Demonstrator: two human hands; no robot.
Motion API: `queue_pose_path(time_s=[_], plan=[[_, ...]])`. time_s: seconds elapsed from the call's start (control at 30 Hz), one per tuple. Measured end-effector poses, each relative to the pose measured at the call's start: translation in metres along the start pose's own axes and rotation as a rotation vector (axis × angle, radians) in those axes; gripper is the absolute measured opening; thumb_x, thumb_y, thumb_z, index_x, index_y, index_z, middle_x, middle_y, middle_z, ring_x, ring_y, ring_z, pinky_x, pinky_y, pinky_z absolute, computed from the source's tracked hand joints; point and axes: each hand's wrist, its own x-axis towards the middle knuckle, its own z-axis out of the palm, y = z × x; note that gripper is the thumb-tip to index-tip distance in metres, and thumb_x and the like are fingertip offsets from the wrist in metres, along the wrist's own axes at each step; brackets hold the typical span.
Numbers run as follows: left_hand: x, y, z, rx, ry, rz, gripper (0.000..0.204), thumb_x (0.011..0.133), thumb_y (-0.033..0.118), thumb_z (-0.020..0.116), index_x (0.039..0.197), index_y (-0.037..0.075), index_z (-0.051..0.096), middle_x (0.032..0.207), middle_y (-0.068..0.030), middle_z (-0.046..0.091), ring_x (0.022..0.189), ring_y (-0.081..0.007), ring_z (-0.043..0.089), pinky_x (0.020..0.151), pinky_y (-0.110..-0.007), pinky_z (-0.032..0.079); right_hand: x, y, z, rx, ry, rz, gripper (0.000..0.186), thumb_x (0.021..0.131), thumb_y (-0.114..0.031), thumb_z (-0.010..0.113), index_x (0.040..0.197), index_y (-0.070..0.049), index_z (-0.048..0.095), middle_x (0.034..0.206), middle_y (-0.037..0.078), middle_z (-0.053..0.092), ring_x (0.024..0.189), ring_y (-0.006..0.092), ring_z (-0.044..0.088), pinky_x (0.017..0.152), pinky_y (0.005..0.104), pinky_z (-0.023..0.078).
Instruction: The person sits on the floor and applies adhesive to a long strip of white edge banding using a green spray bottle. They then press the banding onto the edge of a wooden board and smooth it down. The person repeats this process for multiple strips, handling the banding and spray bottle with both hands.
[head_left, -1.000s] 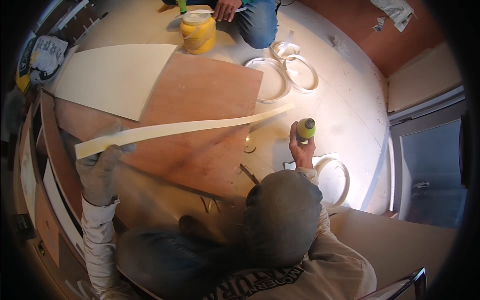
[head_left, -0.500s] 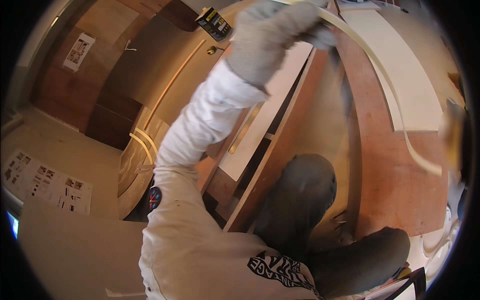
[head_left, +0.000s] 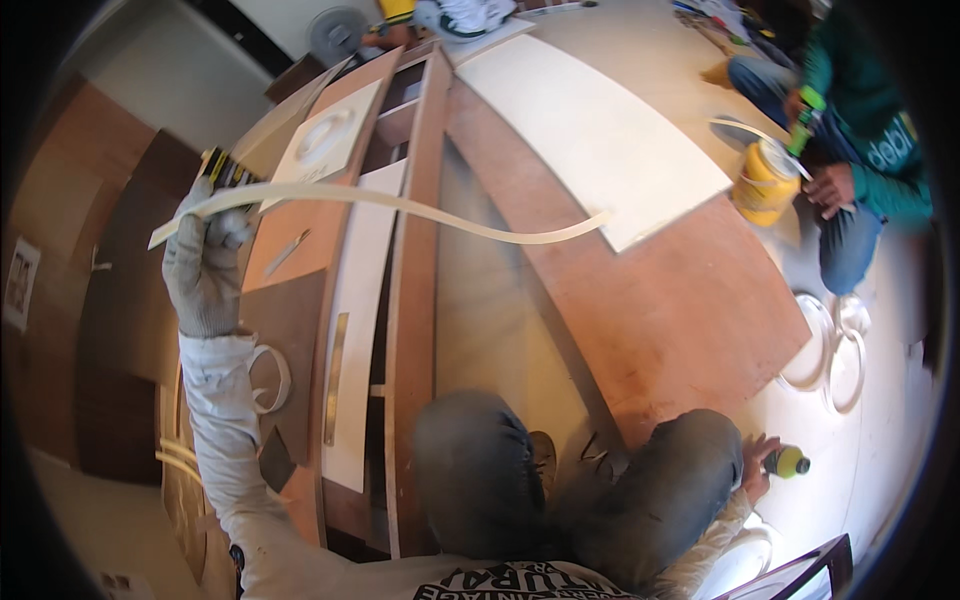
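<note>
My left hand (head_left: 208, 260), in a grey knit glove, is raised at the left with its fingers closed around a long, thin cream edging strip (head_left: 400, 204). The strip bows to the right, and its far end hangs over the white panel's (head_left: 600, 130) near corner. Low on the right, beside my knee, my bare right hand (head_left: 757, 468) has its fingers against a black object with a yellow-green end (head_left: 788, 462). They appear to grip it; its exact kind is hard to make out.
A long, open wooden frame (head_left: 415, 290) lies left of my knees. Under the white panel is a reddish-brown board (head_left: 660, 310). At right, a co-worker in a green sleeve (head_left: 895, 190) sits by a yellow container (head_left: 768, 185). White strip coils (head_left: 845, 370) lie nearby.
The view has swung, bringing the co-worker and my right hand into sight. My left hand still holds the strip, now at the far left of the picture, with the strip stretching rightward.
</note>
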Motion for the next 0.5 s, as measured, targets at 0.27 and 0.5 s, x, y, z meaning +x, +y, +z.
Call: queue_pose_path(time_s=[0.27, 0.5], plan=[[-0.004, 0.036, -0.058, -0.142, 0.153, -0.015, 0.038, 0.099, 0.025, 0.052, 0.123, -0.004, 0.053, 0.101, -0.0130, 0.064, 0.084, -0.0196, 0.061, 0.075, -0.032, 0.053, 0.021, 0.059, 0.039, -0.606, -0.080, 0.065, 0.038, 0.092, -0.017, 0.050, 0.122, 0.007, 0.053, 0.122, 0.023, 0.056, 0.115, 0.0349, 0.054, 0.097, 0.0436, 0.050], [-0.056, 0.102, -0.116, -0.026, 0.367, 0.061, 0.033, 0.100, 0.026, 0.048, 0.115, -0.001, 0.057, 0.100, -0.0162, 0.067, 0.087, -0.0234, 0.067, 0.078, -0.038, 0.058, 0.021, 0.144, 0.102, -1.329, -0.284, 0.037, 0.039, 0.092, -0.018, 0.049, 0.122, 0.007, 0.053, 0.122, 0.022, 0.056, 0.115, 0.0340, 0.054, 0.097, 0.0426, 0.049]])
